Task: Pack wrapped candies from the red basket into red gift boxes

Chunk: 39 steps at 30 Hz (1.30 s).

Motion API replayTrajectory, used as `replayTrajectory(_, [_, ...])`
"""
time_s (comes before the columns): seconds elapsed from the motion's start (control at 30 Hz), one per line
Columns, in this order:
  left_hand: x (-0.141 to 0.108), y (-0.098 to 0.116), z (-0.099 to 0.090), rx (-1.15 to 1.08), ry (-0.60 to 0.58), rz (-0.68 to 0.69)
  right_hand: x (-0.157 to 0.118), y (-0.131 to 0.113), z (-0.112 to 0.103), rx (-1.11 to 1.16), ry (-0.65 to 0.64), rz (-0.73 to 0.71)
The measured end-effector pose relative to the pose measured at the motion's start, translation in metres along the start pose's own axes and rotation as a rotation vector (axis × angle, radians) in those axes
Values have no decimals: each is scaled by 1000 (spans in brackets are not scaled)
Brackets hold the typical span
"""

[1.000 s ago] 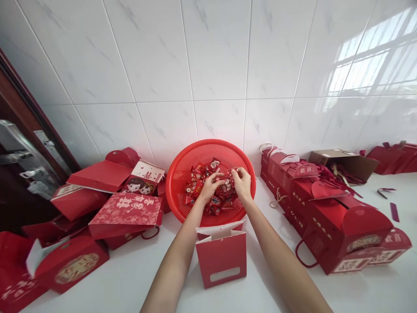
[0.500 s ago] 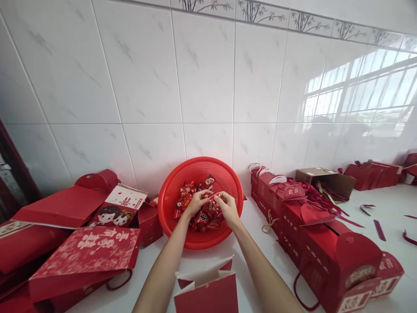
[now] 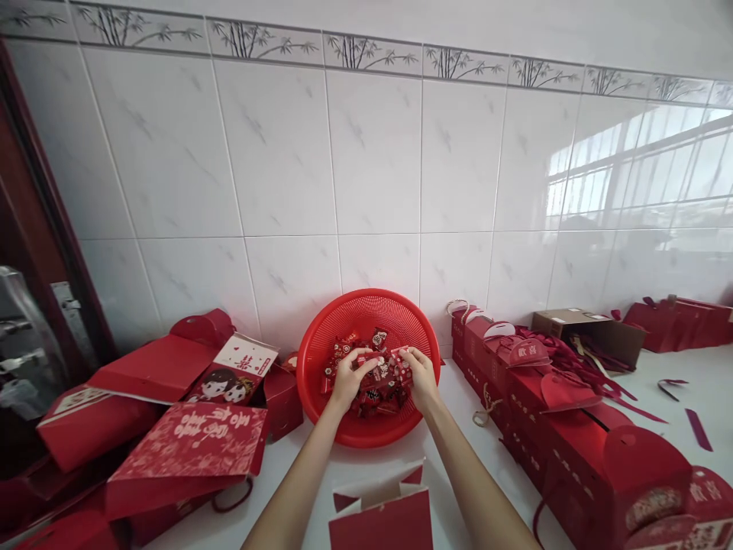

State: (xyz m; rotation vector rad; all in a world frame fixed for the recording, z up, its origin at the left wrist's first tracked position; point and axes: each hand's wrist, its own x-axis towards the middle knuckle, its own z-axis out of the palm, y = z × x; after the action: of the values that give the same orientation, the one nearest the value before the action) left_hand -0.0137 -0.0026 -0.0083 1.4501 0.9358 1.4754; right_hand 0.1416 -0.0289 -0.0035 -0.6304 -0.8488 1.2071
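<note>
A red plastic basket (image 3: 309, 382) stands against the tiled wall with many red wrapped candies (image 3: 372, 399) inside. Over the candies, my left hand (image 3: 350, 376) is closed on a small red wrapped candy (image 3: 371, 357) between thumb and fingers. My right hand (image 3: 421, 374) pinches another red wrapped candy (image 3: 402, 367) just to the right, with a gap between the two hands. Nearer to me, between my forearms, an open red paper bag (image 3: 381, 523) stands upright; its inside is mostly hidden.
Red boxes and bags (image 3: 195, 447) are piled at the left. A row of red gift boxes (image 3: 532, 405) runs along the right. Behind it lie a cardboard box (image 3: 615, 344), dark red ribbons (image 3: 595, 367) and more red bags (image 3: 676, 325).
My hands have moved apart, each now with a candy. The view has shifted, so the basket, bag and boxes appear further right and slightly lower.
</note>
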Motion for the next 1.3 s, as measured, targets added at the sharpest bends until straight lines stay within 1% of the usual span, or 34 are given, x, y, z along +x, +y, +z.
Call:
replayTrajectory(0.1, [-13,5,-4,10,32,-8,-2,-2,2,74,-9,53])
replayTrajectory(0.17, [-21,4,-6,9,70,-6,-5,0,3,105,-23,106])
replayTrajectory(0.3, [-36,-4,-11,-47,120,-35,-15,8,1,110,-47,200])
replayTrajectory(0.43, [-44,-12,-16,-123,139,-91,-25,16,0,88,-55,214])
replayTrajectory(0.53, [-47,-13,-16,-157,130,-99,-31,21,3,68,-80,217])
replayTrajectory(0.67, [-50,-13,-15,-144,95,-105,-37,29,3,28,-115,244])
replayTrajectory(0.83, [-54,-14,-14,-137,52,-122,-40,34,1,22,-96,252])
replayTrajectory(1.03, [-53,-16,-15,-156,-1,-103,-38,32,0,26,-51,239])
replayTrajectory(1.2, [-50,-9,-13,-127,-17,-94,-36,25,2,24,-47,195])
replayTrajectory(1.3, [-50,-4,-12,-129,-8,-99,-36,22,4,23,-48,177])
